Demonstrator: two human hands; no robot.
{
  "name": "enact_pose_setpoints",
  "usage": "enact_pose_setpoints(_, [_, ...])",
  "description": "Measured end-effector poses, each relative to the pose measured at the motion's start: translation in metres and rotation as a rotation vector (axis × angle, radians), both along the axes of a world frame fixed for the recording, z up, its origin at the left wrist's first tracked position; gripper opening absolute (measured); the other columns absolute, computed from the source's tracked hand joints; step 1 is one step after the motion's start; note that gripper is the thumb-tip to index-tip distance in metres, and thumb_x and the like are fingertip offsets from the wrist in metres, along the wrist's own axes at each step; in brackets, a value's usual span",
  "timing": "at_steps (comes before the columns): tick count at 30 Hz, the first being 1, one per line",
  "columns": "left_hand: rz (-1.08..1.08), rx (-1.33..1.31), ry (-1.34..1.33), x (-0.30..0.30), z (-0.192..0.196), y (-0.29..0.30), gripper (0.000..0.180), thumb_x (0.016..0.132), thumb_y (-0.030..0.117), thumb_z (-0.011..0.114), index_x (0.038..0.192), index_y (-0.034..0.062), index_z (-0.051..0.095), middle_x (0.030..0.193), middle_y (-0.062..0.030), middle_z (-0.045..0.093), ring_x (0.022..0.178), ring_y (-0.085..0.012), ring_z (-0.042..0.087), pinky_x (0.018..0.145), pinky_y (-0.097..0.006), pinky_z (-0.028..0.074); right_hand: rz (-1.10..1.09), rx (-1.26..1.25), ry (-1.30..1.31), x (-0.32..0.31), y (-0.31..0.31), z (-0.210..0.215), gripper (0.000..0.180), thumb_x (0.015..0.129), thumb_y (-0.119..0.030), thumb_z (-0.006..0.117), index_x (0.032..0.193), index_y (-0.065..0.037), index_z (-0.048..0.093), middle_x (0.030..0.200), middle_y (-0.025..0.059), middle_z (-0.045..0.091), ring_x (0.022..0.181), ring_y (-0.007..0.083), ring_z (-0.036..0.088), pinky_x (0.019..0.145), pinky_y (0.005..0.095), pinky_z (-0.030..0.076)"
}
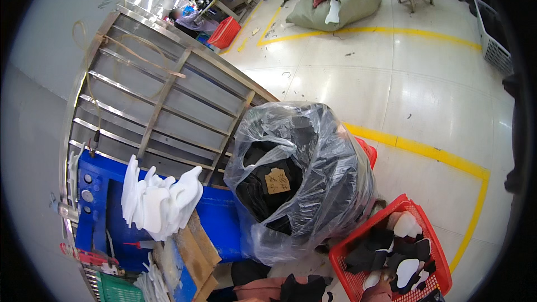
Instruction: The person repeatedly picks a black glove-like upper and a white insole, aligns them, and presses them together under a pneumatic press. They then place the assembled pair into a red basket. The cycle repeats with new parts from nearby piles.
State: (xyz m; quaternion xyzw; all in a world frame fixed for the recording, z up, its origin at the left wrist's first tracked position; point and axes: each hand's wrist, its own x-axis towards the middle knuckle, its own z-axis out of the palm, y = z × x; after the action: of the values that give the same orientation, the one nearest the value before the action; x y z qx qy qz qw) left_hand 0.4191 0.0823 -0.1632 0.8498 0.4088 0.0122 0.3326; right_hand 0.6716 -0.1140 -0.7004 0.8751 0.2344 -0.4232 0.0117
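Note:
At the bottom edge, my right hand (379,289) reaches into a red plastic basket (338,263). Only part of it shows; its fingers run in among black cut pieces (366,250) and white foot-shaped pieces (406,272), and whether they grip one cannot be made out. My left hand does not show. Pink cloth (260,289) and a black piece (302,289) lie at the lower middle. Straight ahead stands a large clear plastic bag (341,190), its mouth open on black pieces with a cardboard tag (277,181) on top.
To the left, white foot-shaped pieces (162,198) stand clustered by a blue machine (218,218) and a wooden board (198,246). Behind is a metal rack (162,106). A green basket (120,288) sits lower left. A stuffed sack (352,0) and yellow floor lines (414,146) lie beyond.

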Motion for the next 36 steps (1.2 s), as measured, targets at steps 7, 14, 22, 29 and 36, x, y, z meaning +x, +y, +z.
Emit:
enact_pose_setpoints(7, [-0.035, -0.013, 0.045, 0.004, -0.012, 0.0, 0.015, 0.088, 0.001, 0.069, 0.102, 0.0021, 0.064, 0.097, -0.0151, 0.062, 0.087, -0.0365, 0.065, 0.074, -0.043, 0.054, 0.013, -0.019, 0.028, -0.003, -0.021, -0.009, 0.034, 0.081, -0.027, 0.074, 0.107, -0.006, 0.074, 0.101, 0.0205, 0.075, 0.098, 0.0401, 0.072, 0.091, 0.0472, 0.057])
enact_pose_setpoints(14, [-0.064, 0.013, 0.014, 0.001, -0.01, 0.002, 0.015, 0.087, 0.003, 0.068, 0.102, 0.0025, 0.065, 0.098, -0.014, 0.063, 0.088, -0.035, 0.066, 0.076, -0.042, 0.055, 0.033, -0.042, 0.043, 0.0, -0.031, 0.0, 0.033, 0.081, -0.027, 0.074, 0.107, -0.006, 0.075, 0.102, 0.0205, 0.075, 0.098, 0.0399, 0.072, 0.091, 0.0471, 0.057])
enact_pose_setpoints(22, [-0.048, 0.126, -0.05, -0.013, 0.024, -0.012, 0.014, 0.087, 0.004, 0.069, 0.1, 0.003, 0.065, 0.098, -0.0137, 0.064, 0.088, -0.0344, 0.066, 0.076, -0.042, 0.056, 0.088, 0.021, 0.089, 0.007, -0.037, 0.027, 0.033, 0.081, -0.026, 0.074, 0.107, -0.007, 0.075, 0.102, 0.0204, 0.075, 0.098, 0.0397, 0.072, 0.091, 0.047, 0.057])
enact_pose_setpoints(29, [-0.136, 0.356, -0.013, -0.043, 0.082, -0.034, 0.017, 0.085, 0.005, 0.071, 0.101, 0.0025, 0.073, 0.103, -0.0095, 0.072, 0.091, -0.0261, 0.073, 0.075, -0.036, 0.061, 0.132, 0.254, 0.148, 0.021, -0.038, 0.068, 0.035, 0.077, -0.027, 0.077, 0.106, -0.008, 0.075, 0.098, 0.0195, 0.076, 0.097, 0.0392, 0.073, 0.09, 0.047, 0.058])
enact_pose_setpoints(36, [0.173, 0.469, -0.197, -0.083, 0.15, -0.083, 0.019, 0.085, 0.002, 0.069, 0.104, 0.002, 0.071, 0.104, -0.0098, 0.067, 0.093, -0.0284, 0.069, 0.079, -0.037, 0.058, -0.072, 0.344, 0.481, 0.082, 0.004, 0.163, 0.027, 0.083, -0.008, 0.074, 0.109, -0.005, 0.07, 0.081, 0.0188, 0.073, 0.061, 0.0296, 0.072, 0.059, 0.0434, 0.062])
